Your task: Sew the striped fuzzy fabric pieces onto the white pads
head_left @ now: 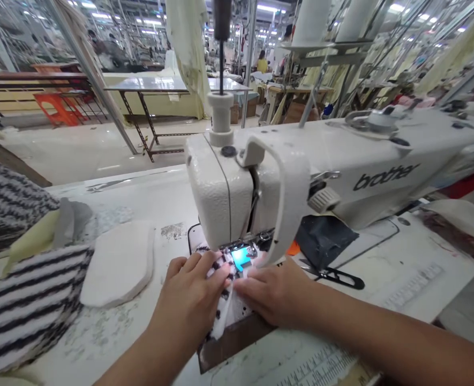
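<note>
Both my hands lie on a white fabric piece with black spots (225, 292), which sits under the head of a white Brother sewing machine (237, 198). My left hand (190, 292) presses its fingertips onto the fabric from the left. My right hand (272, 292) lies flat on it from the right, its fingers reaching toward my left hand. The needle and presser foot are mostly hidden by the machine head and my fingers. A small lit blue-green patch (240, 258) shows just beneath the head.
Black-and-white striped fabric pieces (30, 311) and a padded white oval piece (118, 265) lie on the white table (112, 343) to my left. Thread snips (335, 277) and a dark cloth (324, 241) lie to my right. Thread cones (313, 21) stand behind the machine.
</note>
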The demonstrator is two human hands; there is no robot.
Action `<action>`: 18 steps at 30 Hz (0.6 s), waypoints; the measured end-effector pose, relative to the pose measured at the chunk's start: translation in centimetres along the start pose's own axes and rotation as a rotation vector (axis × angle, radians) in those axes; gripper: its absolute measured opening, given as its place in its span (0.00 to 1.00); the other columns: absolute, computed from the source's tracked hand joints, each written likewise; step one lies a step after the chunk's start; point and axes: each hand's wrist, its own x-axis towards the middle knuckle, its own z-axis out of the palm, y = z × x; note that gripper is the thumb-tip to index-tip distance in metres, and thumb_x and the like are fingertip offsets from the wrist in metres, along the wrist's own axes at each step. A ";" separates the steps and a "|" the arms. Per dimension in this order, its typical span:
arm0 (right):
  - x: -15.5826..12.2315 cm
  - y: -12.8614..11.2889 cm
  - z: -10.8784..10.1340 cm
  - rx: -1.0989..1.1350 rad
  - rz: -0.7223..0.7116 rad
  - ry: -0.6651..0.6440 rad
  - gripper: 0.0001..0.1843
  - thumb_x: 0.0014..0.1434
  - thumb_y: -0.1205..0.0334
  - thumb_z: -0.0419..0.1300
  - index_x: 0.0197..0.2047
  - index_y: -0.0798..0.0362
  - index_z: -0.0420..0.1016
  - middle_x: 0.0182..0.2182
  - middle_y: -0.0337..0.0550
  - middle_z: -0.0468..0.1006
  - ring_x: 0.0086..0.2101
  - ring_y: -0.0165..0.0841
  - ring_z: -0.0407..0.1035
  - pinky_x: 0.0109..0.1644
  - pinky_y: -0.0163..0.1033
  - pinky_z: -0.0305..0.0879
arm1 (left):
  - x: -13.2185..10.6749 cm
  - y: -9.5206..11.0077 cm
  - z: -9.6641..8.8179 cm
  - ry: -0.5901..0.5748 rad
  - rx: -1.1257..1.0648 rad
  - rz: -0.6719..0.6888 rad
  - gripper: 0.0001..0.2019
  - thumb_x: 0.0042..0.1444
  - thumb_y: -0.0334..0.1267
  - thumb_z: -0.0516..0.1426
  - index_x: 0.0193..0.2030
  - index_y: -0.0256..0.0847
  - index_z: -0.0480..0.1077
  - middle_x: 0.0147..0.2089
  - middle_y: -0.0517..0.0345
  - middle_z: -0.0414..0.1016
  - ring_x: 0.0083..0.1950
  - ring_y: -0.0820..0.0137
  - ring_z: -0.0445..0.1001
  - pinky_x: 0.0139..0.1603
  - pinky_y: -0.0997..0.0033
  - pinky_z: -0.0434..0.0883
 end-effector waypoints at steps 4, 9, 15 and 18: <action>-0.2 -0.8 0.1 0.077 -0.170 0.049 0.08 0.60 0.63 0.51 0.41 0.54 0.68 0.23 0.37 0.71 0.24 0.31 0.61 0.30 0.38 0.46 | 1.2 -1.1 -1.7 -0.163 -0.083 0.095 0.07 0.56 0.33 0.55 0.38 0.48 0.73 0.44 0.56 0.73 0.41 0.62 0.69 0.40 0.62 0.59; -0.1 -1.4 0.5 0.090 -0.203 -0.011 0.08 0.62 0.60 0.51 0.38 0.53 0.69 0.23 0.36 0.72 0.24 0.31 0.60 0.31 0.40 0.47 | 1.6 -2.5 -1.6 -0.093 -0.157 0.296 0.07 0.60 0.36 0.53 0.39 0.47 0.73 0.42 0.58 0.74 0.42 0.64 0.67 0.43 0.63 0.59; -0.2 -1.2 0.8 0.103 -0.179 -0.029 0.05 0.57 0.64 0.54 0.31 0.53 0.69 0.24 0.35 0.73 0.24 0.31 0.60 0.31 0.40 0.47 | 0.3 -1.2 0.7 0.044 -0.167 0.149 0.09 0.61 0.36 0.51 0.41 0.45 0.72 0.44 0.55 0.72 0.42 0.62 0.66 0.43 0.60 0.57; -0.1 -1.0 0.9 0.101 -0.182 -0.001 0.06 0.56 0.64 0.53 0.29 0.53 0.69 0.22 0.35 0.72 0.24 0.31 0.59 0.32 0.40 0.47 | 0.1 -0.3 1.1 0.080 -0.096 0.068 0.09 0.61 0.36 0.50 0.42 0.44 0.72 0.42 0.53 0.72 0.40 0.62 0.66 0.40 0.60 0.57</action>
